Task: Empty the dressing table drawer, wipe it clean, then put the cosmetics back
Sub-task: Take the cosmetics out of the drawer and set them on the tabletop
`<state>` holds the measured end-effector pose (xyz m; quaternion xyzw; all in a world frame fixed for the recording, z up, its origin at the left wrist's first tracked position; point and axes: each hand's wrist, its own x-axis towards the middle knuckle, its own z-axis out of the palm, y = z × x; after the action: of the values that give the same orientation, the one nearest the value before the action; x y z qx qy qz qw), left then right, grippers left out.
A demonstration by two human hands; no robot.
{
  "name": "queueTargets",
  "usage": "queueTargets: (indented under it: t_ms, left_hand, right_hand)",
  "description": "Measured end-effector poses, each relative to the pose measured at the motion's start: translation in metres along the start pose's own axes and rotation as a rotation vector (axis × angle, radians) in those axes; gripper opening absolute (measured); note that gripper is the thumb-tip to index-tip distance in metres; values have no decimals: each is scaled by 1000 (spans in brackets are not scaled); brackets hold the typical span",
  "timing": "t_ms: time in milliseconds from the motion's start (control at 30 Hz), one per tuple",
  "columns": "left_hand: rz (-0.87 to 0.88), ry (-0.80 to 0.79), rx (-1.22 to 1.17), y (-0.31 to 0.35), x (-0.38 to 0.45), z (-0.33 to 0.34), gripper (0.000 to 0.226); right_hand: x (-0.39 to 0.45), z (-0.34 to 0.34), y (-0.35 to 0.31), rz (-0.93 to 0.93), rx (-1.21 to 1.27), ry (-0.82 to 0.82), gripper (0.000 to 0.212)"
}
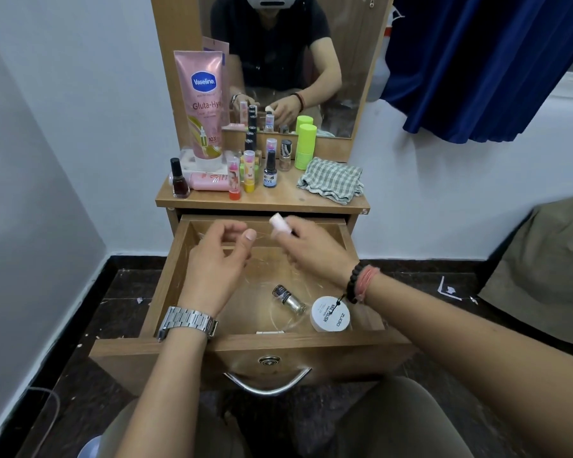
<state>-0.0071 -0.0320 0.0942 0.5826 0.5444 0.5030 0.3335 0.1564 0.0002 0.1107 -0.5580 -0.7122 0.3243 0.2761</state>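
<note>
The wooden drawer (pixel 166 276) of the dressing table stands pulled out towards me. My right hand (pixel 311 249) hovers above it and grips a small pale pink tube (pixel 280 223) that is blurred. My left hand (pixel 219 256) hangs over the drawer's left half, fingers loosely curled, holding nothing. On the drawer floor lie a small glitter nail polish bottle (pixel 290 299) on its side and a round white nail polish remover tub (pixel 330 314). A checked cloth (pixel 331 180) lies crumpled on the tabletop's right.
The tabletop (pixel 278 200) carries a tall pink Vaseline tube (pixel 204 104), a dark nail polish bottle (pixel 179 178), several lip balm sticks and polish bottles, and a green container (pixel 305 147). A mirror stands behind. A blue curtain (pixel 477 61) hangs to the right.
</note>
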Motion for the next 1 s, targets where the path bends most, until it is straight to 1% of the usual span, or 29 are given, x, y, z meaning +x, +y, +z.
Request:
queueTargets:
  t_ms: [33,67,167,200,333,500,600,733,900,1000]
  left_hand:
    - [11,5,40,-2,1,0,7]
    - [16,-5,83,-4,1,0,5]
    - [9,-66,173,-8,1,1,7]
    - [11,-87,207,-8,0,2,8]
    - [24,-143,270,-8,0,3,11]
    - [37,-145,272,-9,-1,2,12]
    - [32,-148,269,-10,0,2,12]
    - [22,-153,267,-10,0,2,12]
    - [1,-163,263,-12,0,2,11]
    - [-3,-166,259,-13,1,3,11]
  right_hand:
    - [5,-8,-2,12,58,23,18]
    - [10,-15,-5,-1,64,48,18]
    - [24,-36,-14,-94,-138,147,22]
    - [29,-42,-16,-112,-171,184,22]
    - [58,-60,-18,-116,-82,308,15]
    - [92,-72,-13,-112,-51,447,16]
    - [104,-72,-11,-91,-39,483,17]
    - [115,-72,-7,-53,-37,516,25]
    - [125,-74,-3,-60,-69,554,20]
    - [128,-75,-3,-44,-100,548,22]
